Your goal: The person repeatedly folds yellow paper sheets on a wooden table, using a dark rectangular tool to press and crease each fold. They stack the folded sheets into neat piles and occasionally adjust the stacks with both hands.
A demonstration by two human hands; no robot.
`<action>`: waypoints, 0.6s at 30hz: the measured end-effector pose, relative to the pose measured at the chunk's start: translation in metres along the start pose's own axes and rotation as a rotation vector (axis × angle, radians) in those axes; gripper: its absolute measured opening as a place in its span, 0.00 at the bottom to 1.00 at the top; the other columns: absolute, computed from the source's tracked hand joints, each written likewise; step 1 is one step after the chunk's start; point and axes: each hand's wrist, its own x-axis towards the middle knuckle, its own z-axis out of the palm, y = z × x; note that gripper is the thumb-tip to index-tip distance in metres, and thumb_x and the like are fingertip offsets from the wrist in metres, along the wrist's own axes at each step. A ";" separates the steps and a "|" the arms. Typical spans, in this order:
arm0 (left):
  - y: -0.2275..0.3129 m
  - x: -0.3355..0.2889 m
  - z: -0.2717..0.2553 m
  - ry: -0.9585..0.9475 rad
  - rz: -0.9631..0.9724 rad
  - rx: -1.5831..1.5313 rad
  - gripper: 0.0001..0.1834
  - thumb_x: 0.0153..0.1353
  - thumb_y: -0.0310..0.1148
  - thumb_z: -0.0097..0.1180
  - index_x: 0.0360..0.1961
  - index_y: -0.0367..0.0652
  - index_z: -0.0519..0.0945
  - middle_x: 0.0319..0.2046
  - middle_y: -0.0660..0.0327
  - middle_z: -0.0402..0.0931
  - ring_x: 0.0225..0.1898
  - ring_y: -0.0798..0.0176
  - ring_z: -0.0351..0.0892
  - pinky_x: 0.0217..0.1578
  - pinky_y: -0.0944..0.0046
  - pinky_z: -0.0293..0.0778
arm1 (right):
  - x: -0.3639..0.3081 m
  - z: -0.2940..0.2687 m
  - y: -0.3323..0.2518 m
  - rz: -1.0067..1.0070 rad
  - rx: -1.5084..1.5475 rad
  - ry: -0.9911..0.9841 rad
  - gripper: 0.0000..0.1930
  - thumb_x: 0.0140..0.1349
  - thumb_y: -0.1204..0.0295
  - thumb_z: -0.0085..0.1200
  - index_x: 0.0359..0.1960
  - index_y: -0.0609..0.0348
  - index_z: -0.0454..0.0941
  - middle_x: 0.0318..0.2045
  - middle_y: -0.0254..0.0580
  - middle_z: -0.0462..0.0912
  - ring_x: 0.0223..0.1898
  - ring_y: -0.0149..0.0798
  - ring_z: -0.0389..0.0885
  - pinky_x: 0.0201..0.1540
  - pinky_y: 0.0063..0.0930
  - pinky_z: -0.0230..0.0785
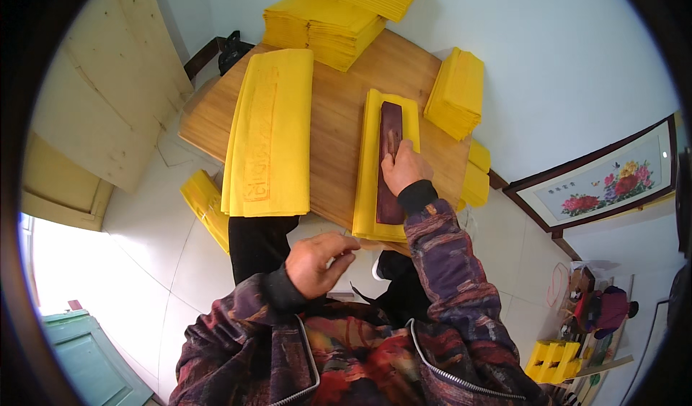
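Gripping, with the closely curled fingers of the right hand [408, 168], the short handle [392, 144] of a long dark red block [389, 206], right of the frame's centre. Pressed lengthwise by that block, atop a folded yellow stack [366, 190] on the wooden table [337, 132]. Below centre, holding the left hand [316, 265] loosely half-curled in front of the table edge, with a small gap between thumb and forefinger and nothing visible in the grasp. Left of centre, lying beside the first stack but apart, a larger yellow bundle [290, 132] with red print. At upper centre, piled high, more yellow stacks [324, 28]; at upper right, another yellow pile [455, 92]. Along the right edge, hung on the wall, a framed flower picture [598, 186].
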 end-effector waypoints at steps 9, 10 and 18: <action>-0.051 0.021 0.083 -0.098 0.571 0.478 0.17 0.48 0.30 0.52 0.43 0.43 0.75 0.47 0.61 0.71 0.50 0.60 0.69 0.47 0.62 0.65 | -0.003 0.012 -0.006 -0.008 -0.056 -0.023 0.14 0.56 0.63 0.48 0.34 0.62 0.63 0.22 0.60 0.77 0.25 0.60 0.77 0.27 0.51 0.68; -0.056 0.023 0.090 -0.082 0.573 0.494 0.17 0.48 0.30 0.52 0.43 0.43 0.75 0.47 0.61 0.71 0.50 0.60 0.69 0.47 0.61 0.64 | -0.002 0.012 -0.005 0.002 -0.038 -0.020 0.14 0.56 0.63 0.48 0.34 0.62 0.63 0.22 0.60 0.77 0.25 0.60 0.77 0.27 0.51 0.68; -0.079 0.022 0.111 -0.003 0.554 0.584 0.15 0.48 0.32 0.52 0.40 0.46 0.75 0.44 0.62 0.72 0.49 0.60 0.69 0.48 0.59 0.63 | -0.001 0.014 -0.005 0.010 0.004 -0.014 0.15 0.56 0.63 0.49 0.35 0.62 0.62 0.21 0.60 0.77 0.25 0.61 0.77 0.29 0.52 0.68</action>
